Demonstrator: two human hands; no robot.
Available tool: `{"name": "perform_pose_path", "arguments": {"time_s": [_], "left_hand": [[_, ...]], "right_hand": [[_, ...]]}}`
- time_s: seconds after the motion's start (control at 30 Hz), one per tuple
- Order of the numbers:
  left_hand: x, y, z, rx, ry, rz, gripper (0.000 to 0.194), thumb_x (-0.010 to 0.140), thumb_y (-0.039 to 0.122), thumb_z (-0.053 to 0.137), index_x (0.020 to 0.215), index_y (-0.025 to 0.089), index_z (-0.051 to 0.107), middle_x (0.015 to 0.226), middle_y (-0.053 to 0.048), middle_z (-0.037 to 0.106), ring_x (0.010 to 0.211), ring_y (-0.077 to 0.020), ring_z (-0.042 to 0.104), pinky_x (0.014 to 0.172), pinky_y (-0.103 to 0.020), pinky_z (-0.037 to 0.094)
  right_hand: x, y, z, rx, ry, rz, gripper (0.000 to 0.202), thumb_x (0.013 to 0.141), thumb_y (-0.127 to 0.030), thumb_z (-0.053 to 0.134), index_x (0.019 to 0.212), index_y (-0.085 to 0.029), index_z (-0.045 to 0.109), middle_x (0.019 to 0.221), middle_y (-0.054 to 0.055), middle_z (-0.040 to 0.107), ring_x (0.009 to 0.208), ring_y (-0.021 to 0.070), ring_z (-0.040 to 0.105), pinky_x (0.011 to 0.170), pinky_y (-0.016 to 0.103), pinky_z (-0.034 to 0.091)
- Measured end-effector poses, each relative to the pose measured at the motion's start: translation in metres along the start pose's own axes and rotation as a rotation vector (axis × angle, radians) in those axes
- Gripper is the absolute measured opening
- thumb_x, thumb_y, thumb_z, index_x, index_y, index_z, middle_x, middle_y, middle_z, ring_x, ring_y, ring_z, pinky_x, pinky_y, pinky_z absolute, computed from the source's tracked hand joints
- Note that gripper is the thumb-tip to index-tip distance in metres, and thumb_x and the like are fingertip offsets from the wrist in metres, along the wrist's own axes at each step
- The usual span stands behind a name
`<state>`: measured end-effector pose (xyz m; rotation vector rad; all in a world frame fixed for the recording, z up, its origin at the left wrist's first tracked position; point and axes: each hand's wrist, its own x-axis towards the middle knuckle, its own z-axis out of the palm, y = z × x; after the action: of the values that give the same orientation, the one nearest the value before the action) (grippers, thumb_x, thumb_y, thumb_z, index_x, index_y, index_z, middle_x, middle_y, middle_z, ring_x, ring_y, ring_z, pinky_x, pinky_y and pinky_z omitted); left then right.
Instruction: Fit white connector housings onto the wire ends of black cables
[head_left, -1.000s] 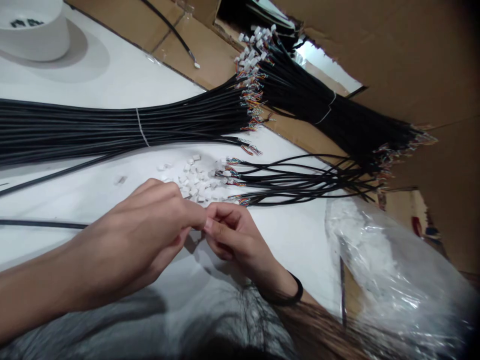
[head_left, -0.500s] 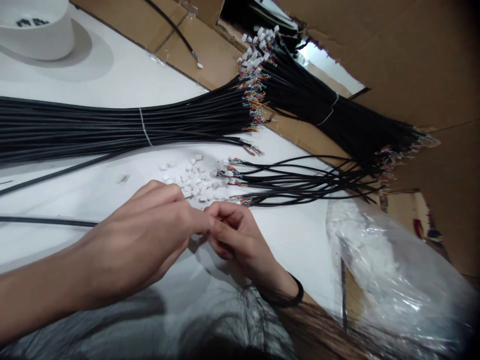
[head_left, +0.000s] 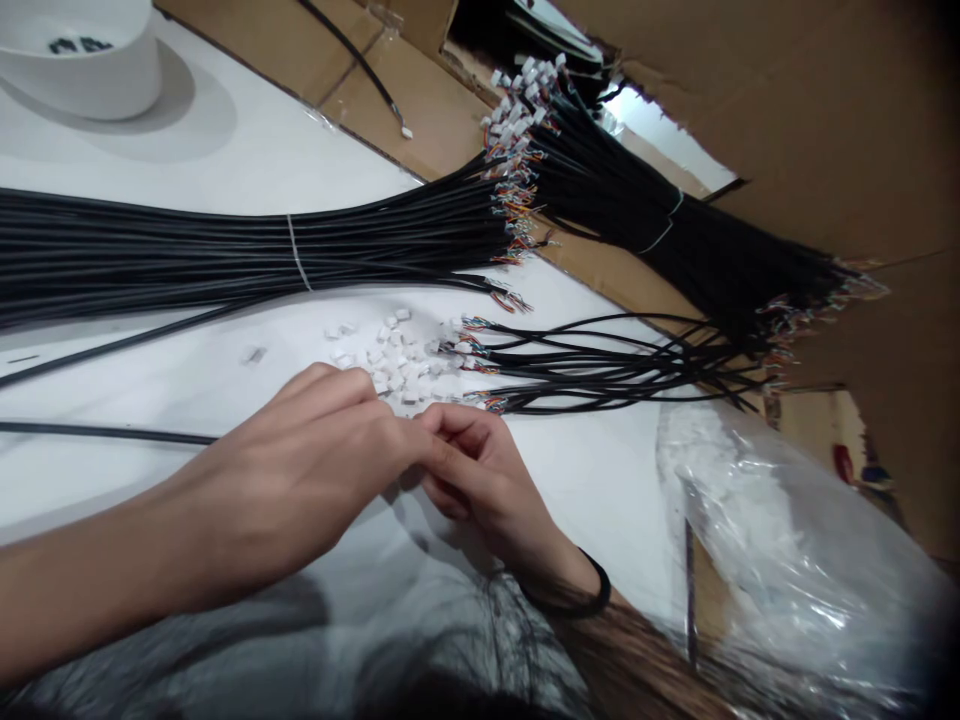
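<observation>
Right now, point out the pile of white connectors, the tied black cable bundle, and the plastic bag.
white connectors [head_left: 390,350], head view, pile's middle.
black cable bundle [head_left: 187,250], head view, mid-length.
plastic bag [head_left: 787,560], head view, crinkled middle.

Pinch between left hand [head_left: 300,480] and right hand [head_left: 472,470] hides contents; bowl [head_left: 82,60] cropped.

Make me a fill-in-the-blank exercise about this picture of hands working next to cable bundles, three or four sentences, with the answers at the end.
1. The long cable bundle on the table is black and tied with a ____ band.
2. The small plastic connectors heaped beyond the left hand are ____ in colour.
3. The right hand wears a black band on its ____.
4. The second cable bundle lies on brown ____.

Answers: white; white; wrist; cardboard
</observation>
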<state>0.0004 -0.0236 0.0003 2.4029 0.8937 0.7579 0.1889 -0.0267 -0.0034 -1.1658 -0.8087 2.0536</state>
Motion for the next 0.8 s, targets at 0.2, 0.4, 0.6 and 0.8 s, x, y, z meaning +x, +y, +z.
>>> {"name": "perform_pose_path", "arguments": {"time_s": [0.2, 0.4, 0.6, 0.8], "left_hand": [[-0.0008, 0.0007, 0.0023, -0.049, 0.063, 0.000, 0.018, 0.091, 0.008, 0.045, 0.097, 0.023, 0.051, 0.071, 0.004, 0.047, 0.067, -0.0143, 0.040, 0.068, -0.028, 0.028], [0.0021, -0.0014, -0.0006, -0.103, 0.061, 0.054, 0.025, 0.089, 0.004, 0.046, 0.102, 0.025, 0.050, 0.070, 0.006, 0.050, 0.068, -0.0138, 0.042, 0.068, -0.026, 0.029], [-0.0014, -0.0001, 0.0011, -0.109, 0.064, -0.042, 0.031, 0.085, 0.003, 0.050, 0.105, 0.027, 0.048, 0.076, 0.004, 0.052, 0.071, -0.0135, 0.048, 0.069, -0.024, 0.036], [0.0053, 0.0038, -0.0050, -0.222, 0.144, -0.307, 0.017, 0.085, 0.015, 0.058, 0.098, 0.023, 0.050, 0.088, 0.003, 0.060, 0.077, -0.0106, 0.056, 0.069, -0.020, 0.042]], "right_hand": [[0.0004, -0.0001, 0.0004, 0.002, 0.004, -0.007, 0.033, 0.073, -0.035, 0.081, 0.066, -0.014, 0.057, 0.044, -0.010, 0.038, 0.033, 0.0001, 0.026, 0.031, 0.014, 0.017], [0.0009, -0.0004, 0.0008, -0.004, 0.002, -0.006, 0.032, 0.073, -0.036, 0.079, 0.066, -0.013, 0.058, 0.043, -0.010, 0.039, 0.033, 0.0001, 0.026, 0.032, 0.014, 0.017], [0.0007, 0.0000, 0.0008, -0.020, -0.009, -0.031, 0.030, 0.076, -0.034, 0.077, 0.067, -0.014, 0.057, 0.044, -0.010, 0.039, 0.033, 0.0005, 0.026, 0.032, 0.015, 0.017], [0.0003, 0.0044, -0.0031, -0.021, -0.016, -0.068, 0.026, 0.084, -0.033, 0.070, 0.072, -0.014, 0.056, 0.047, -0.010, 0.038, 0.034, -0.0001, 0.026, 0.032, 0.013, 0.019]]}}
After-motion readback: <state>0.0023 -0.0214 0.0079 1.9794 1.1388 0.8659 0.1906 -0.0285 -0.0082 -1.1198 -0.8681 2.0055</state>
